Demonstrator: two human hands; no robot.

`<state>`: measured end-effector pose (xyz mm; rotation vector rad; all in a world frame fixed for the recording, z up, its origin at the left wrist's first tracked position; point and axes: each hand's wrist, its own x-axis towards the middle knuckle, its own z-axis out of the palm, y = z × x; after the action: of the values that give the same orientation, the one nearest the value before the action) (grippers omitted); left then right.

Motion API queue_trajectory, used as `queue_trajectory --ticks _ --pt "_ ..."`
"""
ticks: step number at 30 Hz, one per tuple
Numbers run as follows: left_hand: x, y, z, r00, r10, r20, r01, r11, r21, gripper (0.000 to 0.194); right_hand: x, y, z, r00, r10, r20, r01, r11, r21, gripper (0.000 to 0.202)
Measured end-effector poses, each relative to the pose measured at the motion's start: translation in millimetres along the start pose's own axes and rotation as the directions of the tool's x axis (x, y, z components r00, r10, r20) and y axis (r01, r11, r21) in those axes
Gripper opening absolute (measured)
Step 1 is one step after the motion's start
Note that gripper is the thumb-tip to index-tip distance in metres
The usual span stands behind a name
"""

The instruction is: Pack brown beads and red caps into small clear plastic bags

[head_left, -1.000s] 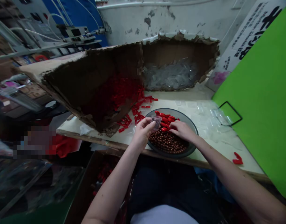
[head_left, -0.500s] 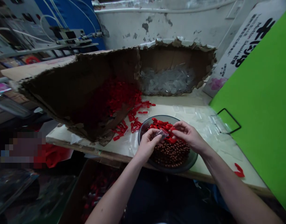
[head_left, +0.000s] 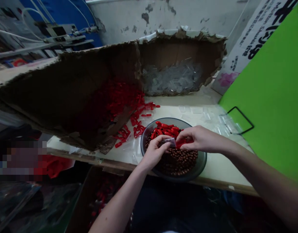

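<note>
Over a grey bowl (head_left: 202,163), my two hands meet. My left hand (head_left: 155,150) is closed on a small clear plastic sleeve (head_left: 170,141). Pinched in my right hand (head_left: 199,139) is a red plastic piece (head_left: 180,143), its near end against the sleeve's open end; whether it is inside I cannot tell. Brown round beads (head_left: 180,161) fill the front of the bowl. More red plastic pieces (head_left: 165,128) lie heaped on the beads at the back.
A torn cardboard box (head_left: 139,61) stands behind, its left part holding red pieces (head_left: 120,97), its right part clear sleeves (head_left: 170,79). Loose red pieces (head_left: 139,130) and clear sleeves (head_left: 207,114) lie on the table (head_left: 168,106). A green panel (head_left: 272,97) with a black wire loop (head_left: 253,127) rises at right.
My right hand has moved in toward my left, bringing the red piece up to the clear sleeve. The camera view has shifted slightly, and the loose red piece at far right is out of sight.
</note>
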<state>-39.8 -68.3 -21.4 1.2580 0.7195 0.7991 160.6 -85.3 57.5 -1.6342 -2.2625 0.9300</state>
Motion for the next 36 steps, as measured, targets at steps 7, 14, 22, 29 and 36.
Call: queue_trajectory --ticks 7,14,22,29,36 --pt "-1 -3 5.7 0.998 -0.045 0.037 0.046 0.998 -0.032 0.025 11 -9 -11 0.997 0.074 -0.006 -0.074 0.995 0.071 0.033" --pt "-1 -8 9.8 0.99 -0.109 -0.089 0.076 0.947 -0.314 0.032 18 3 17 0.965 0.152 -0.213 0.029 0.746 0.665 0.035" --pt "0 -4 11.7 0.985 -0.087 -0.148 0.05 0.97 -0.238 0.03 15 10 32 0.959 0.196 -0.206 0.028 0.656 0.754 0.028" --pt "-2 2 6.9 0.993 -0.069 -0.101 0.058 0.992 -0.109 0.028 13 10 20 0.985 0.15 -0.089 -0.057 0.759 0.649 0.026" --pt "-6 9 7.4 0.99 -0.077 -0.116 0.078 0.997 0.002 0.028 8 10 30 0.977 0.164 -0.136 -0.048 0.792 0.609 0.026"
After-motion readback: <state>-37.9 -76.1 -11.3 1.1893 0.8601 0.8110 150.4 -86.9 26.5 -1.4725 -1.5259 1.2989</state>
